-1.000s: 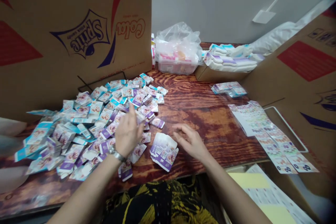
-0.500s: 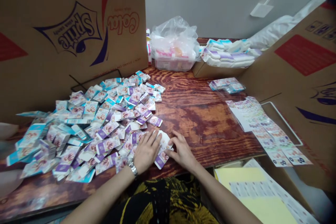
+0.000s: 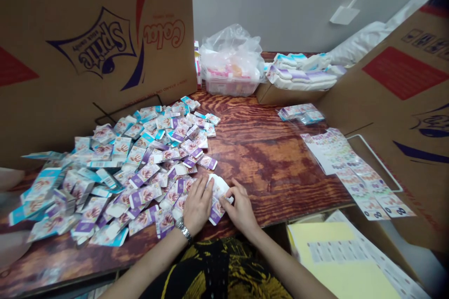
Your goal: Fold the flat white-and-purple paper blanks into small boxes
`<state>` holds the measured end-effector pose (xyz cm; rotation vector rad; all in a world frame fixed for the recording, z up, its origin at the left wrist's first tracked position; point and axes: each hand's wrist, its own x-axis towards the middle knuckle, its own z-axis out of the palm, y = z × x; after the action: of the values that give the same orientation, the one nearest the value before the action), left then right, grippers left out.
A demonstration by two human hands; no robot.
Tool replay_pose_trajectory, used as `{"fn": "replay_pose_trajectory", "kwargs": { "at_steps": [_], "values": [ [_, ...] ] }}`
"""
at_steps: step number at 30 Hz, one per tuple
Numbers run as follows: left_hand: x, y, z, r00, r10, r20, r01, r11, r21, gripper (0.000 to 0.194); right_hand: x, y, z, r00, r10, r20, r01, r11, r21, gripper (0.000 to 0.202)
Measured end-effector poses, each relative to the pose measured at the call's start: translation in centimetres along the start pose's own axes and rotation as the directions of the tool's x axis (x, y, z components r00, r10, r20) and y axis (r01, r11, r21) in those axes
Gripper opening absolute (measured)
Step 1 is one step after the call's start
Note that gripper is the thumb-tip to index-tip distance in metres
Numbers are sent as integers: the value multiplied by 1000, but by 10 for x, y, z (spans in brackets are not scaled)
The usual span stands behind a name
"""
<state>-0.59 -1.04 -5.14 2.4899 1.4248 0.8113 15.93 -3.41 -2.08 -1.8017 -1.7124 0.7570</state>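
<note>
Purple cartons (image 3: pixel 217 216) lie with long axis pointing away — left hand (image 3: pixel 197 206) flat-fingered on their left edge, right hand (image 3: pixel 242 206) curled at the right, grip unclear.

Hands: two, left hand (image 3: pixel 198 206) and right hand (image 3: pixel 241 209). Wristwatch (image 3: pixel 184 230): one. Small boxes (image 3: pixel 145 195), left: dozens, overlapping, no exact count. Flat card (image 3: pixel 218 187) between hands: layers hidden, uncounted. Big cardboard boxes (image 3: pixel 389 121): two, one left, one right. Far side: plastic bag (image 3: pixel 231 39), one; low carton (image 3: pixel 286 95), one. Wall fitting (image 3: pixel 344 15): one.
</note>
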Motion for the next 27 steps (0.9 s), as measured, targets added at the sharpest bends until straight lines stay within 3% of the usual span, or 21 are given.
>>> {"fn": "replay_pose_trajectory", "kwargs": {
  "at_steps": [7, 13, 19, 24, 27],
  "values": [
    [10, -12, -9, 992, -108, 66, 117, 979, -168, 35, 33, -15, -5, 998, -37, 59, 30, 993, 116, 10],
    [18, -8, -30, 984, -179, 24, 180, 957, -228, 35, 46, -18, 0, 997, -52, 59, 43, 987, 154, 10],
    [28, 20, -53, 999, -29, -32, 28, 1000, -11, 68, 48, -39, -18, 992, -119, -32, 123, 976, 179, 15],
    [35, 22, -52, 998, -21, -61, 30, 988, 151, 61, 46, -55, -21, 983, -164, -80, 177, 961, 211, 15],
    [37, 19, -55, 999, 1, -54, 7, 989, 145, 59, 45, -58, -26, 955, -278, -107, 290, 948, 129, 13]
  ]
}}
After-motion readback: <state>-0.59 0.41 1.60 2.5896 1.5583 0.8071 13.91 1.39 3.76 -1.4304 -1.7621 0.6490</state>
